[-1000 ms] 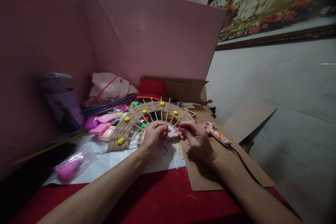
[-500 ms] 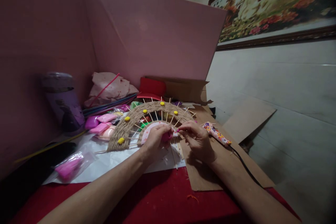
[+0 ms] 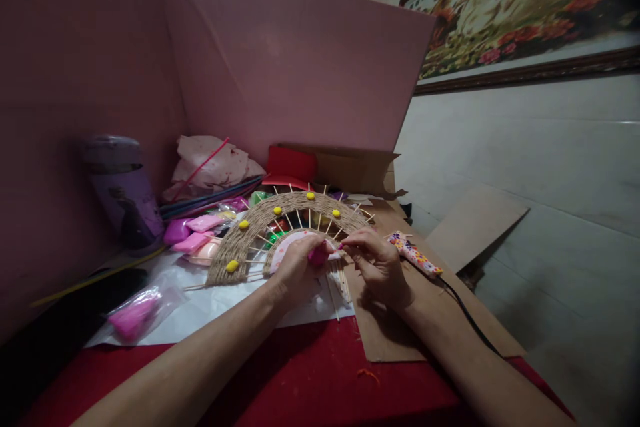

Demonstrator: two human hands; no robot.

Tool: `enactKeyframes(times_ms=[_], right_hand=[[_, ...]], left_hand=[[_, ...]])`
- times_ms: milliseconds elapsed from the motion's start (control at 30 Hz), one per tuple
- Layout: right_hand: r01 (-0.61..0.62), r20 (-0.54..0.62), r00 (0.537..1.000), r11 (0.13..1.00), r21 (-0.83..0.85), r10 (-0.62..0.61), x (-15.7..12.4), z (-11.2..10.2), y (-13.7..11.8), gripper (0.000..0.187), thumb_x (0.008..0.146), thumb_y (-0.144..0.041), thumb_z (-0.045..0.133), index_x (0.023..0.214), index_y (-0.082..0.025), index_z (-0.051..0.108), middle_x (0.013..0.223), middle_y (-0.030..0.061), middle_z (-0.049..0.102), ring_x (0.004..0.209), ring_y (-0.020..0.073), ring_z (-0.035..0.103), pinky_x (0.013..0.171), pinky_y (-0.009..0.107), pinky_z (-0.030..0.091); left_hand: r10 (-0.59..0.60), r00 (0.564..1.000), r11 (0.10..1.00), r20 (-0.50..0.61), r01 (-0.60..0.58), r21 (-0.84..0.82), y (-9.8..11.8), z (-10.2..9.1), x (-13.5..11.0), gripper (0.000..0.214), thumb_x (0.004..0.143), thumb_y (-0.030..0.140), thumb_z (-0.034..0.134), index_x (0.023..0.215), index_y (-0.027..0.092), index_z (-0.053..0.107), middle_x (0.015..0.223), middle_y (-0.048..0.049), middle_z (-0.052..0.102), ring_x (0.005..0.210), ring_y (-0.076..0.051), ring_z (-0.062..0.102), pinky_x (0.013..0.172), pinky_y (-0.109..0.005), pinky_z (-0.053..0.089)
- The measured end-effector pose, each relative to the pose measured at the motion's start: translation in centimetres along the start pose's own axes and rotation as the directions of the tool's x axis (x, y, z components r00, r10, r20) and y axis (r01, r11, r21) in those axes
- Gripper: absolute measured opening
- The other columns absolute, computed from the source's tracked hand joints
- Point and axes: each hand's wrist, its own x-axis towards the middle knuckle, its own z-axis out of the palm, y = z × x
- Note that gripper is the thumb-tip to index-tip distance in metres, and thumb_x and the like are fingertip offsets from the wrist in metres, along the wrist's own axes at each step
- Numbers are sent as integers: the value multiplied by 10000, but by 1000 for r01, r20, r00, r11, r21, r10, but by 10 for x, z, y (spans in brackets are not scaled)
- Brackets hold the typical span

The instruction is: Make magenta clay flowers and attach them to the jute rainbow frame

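Rndish pink lump [image 3: 317, 255], L fingers [image 3: 306, 244]

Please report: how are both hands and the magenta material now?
Left hand: holding magenta lump. Right hand: pinching small magenta bit close by. Woven arch just beyond both hands; no obstruction visible.

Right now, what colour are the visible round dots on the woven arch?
Yellow: the dots on the woven arch show best in the head view.
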Motion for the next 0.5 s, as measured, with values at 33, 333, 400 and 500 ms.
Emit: enactKeyframes(times_ms=[33, 333, 400, 500], right_hand=[[-1, 2, 1000, 1000, 0, 1, 0, 0, 0, 103, 838, -181, 549, 870, -218, 639, 810, 38, 598, 758, 171, 578, 673, 318, 489], [-15, 0, 1000, 1000, 13, 15, 0, 0, -3, 90, 842, -180, 551, 858, -219, 631, 800, 35, 588, 744, 168, 581, 641, 305, 490], [-30, 4, 1000, 999, 18, 30, 0, 0, -2, 92, 847, -187, 545, 866, -219, 630, 804, 38, 586, 754, 171, 583, 624, 302, 494], [-39, 3, 999, 999, 21, 39, -1, 0, -1, 91, 854, -203, 542, 870, -218, 630, 802, 39, 582, 748, 169, 581, 602, 297, 496]], left_hand=[[-6, 1000, 1000, -11, 6, -13, -1, 0, 1, 168, 618, 206, 619, 523, 153, 490, 520, 42, 425, 510, -70, 358, 479, -202, 306], [-12, 997, 999, 74, 15, -46, 3, -2, -1, 51, 609, 94, 538, 610, 117, 582, 640, -27, 555, 617, -103, 496, 561, -225, 389], [-27, 994, 998, 104, 33, -56, 3, -3, 0, 103, 603, 60, 526, 661, 113, 592, 669, -40, 577, 629, -115, 529, 578, -240, 405], [-70, 991, 996, 112, 76, -48, 3, -4, 0, 188, 592, 12, 529, 741, 104, 597, 668, -40, 583, 579, -102, 530, 568, -238, 408]])
